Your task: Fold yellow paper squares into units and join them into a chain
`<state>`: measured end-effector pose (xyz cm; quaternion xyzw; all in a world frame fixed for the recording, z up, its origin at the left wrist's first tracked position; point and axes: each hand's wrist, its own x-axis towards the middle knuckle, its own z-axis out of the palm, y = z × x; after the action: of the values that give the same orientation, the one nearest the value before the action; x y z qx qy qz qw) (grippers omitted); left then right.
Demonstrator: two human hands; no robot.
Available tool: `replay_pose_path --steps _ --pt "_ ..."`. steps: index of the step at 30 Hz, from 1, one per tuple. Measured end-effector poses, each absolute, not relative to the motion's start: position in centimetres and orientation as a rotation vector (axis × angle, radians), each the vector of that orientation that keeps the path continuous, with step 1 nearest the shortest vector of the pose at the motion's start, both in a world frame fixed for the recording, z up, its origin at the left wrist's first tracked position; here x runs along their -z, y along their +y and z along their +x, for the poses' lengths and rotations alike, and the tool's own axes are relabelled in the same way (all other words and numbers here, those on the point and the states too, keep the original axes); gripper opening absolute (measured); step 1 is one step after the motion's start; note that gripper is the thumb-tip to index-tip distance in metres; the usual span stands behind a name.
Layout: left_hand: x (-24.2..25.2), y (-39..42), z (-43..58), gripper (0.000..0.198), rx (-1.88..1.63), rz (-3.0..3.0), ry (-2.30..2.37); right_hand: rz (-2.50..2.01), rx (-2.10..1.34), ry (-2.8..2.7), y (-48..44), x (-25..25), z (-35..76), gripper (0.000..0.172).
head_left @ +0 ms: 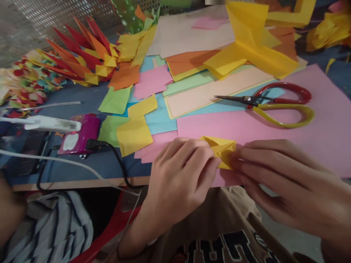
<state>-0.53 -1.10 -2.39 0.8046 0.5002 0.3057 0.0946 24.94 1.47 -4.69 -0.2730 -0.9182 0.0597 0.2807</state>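
A small folded yellow paper piece (221,149) lies on a large pink sheet (274,128) at the table's near edge. My left hand (178,179) pinches its left side with curled fingers. From the right, my right hand (282,182) presses its fingertips onto the piece's right corner. Both hands are closed on the paper.
Red and yellow-handled scissors (274,104) lie just beyond my hands. Loose coloured paper sheets (153,84) cover the table. A spiky red and orange paper model (82,54) stands at the left. A magenta device (79,137) with a black cable and a white glue gun (46,124) sit near left. Someone's striped sleeve (55,226) is at the lower left.
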Motion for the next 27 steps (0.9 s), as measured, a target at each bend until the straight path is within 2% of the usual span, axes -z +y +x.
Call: replay_pose_path --steps 14,19,22,27 --pt "2.0 -0.3 0.1 0.008 -0.770 2.236 1.524 -0.564 -0.132 -2.538 1.4 4.9 25.2 0.035" --pt "1.9 -0.4 0.2 0.009 -0.754 2.198 1.530 -0.593 -0.115 -2.523 1.2 5.0 24.4 0.025" --pt "1.8 -0.4 0.1 0.005 -0.725 2.175 1.581 -0.607 -0.125 -2.509 0.9 5.0 24.0 0.025" --pt "1.7 -0.7 -0.7 0.013 -0.627 2.181 1.702 -0.646 -0.136 -2.419 0.9 4.6 23.7 0.026"
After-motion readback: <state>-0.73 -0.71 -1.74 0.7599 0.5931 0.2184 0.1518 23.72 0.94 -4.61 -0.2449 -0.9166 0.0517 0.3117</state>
